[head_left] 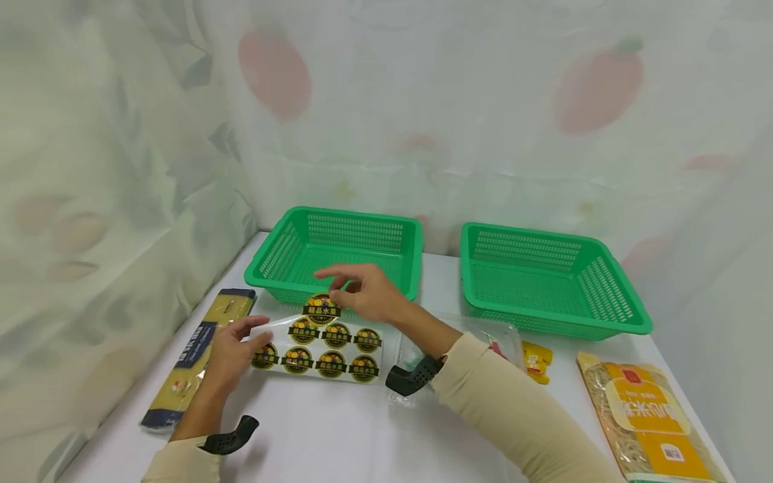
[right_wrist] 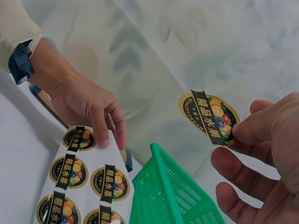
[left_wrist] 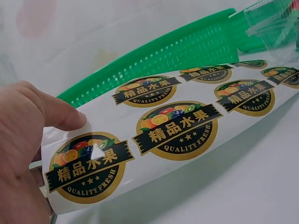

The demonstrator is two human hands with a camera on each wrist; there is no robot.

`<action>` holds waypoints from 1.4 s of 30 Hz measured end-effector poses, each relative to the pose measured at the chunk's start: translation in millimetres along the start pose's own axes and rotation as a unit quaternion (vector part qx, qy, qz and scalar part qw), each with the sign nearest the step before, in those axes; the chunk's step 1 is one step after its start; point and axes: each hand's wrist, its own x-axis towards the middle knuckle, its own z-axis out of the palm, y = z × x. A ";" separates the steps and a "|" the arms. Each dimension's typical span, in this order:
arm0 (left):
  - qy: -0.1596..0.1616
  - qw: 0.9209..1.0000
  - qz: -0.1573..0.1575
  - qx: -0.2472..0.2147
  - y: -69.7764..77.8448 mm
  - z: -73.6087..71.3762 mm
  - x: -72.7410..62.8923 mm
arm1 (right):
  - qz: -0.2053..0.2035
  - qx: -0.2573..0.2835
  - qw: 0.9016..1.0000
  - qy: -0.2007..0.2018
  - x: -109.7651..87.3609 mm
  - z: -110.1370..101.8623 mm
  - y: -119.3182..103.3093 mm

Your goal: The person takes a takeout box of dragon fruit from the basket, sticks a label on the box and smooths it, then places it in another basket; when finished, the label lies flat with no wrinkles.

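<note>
1. One round fruit label [right_wrist: 209,116] is off its backing; we hold it up by its edge, well apart from the sheet in the right wrist view.
2. Our right hand [head_left: 365,292] pinches that label between its fingertips, the other fingers standing loosely away from it.
3. The label sheet [head_left: 279,330] hangs raised and slightly bowed above the tabletop [head_left: 320,429], in front of the left basket [head_left: 356,231]. Our left hand [head_left: 232,345] grips its left end, thumb on the printed face.
4. In the head view we count seven labels on the sheet: three in the upper row, four in the lower. The upper row's left end is bare, so we judge that the loose label comes from there.
5. As for progress, we take the peeling of this label as done. Its placing is not yet done; we see no matching label stuck on anything else, though our right forearm hides part of the clear plastic packaging [left_wrist: 271,32].
6. Farther out, the right basket [head_left: 543,320] stands behind that packaging, and a small yellow packet [head_left: 536,362] lies just beside it.
7. At the edges, a long yellow-and-navy packet [head_left: 199,349] lies to our left and an orange noodle bag [head_left: 646,416] to our right.
</note>
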 end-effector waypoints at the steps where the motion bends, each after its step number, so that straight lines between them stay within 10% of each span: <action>1: -0.001 1.000 -0.005 0.005 -0.4 -0.6 0.9 | -0.004 -0.003 1.000 -0.001 -1.3 -1.3 0.3; 12: -0.005 0.998 -0.060 0.036 -9.0 -3.3 12.4 | -0.002 -0.015 1.000 0.001 -14.9 -15.6 0.1; 42: -0.011 0.992 -0.070 0.102 -17.5 4.2 22.6 | 0.010 -0.058 0.998 0.020 -45.4 -45.5 -5.6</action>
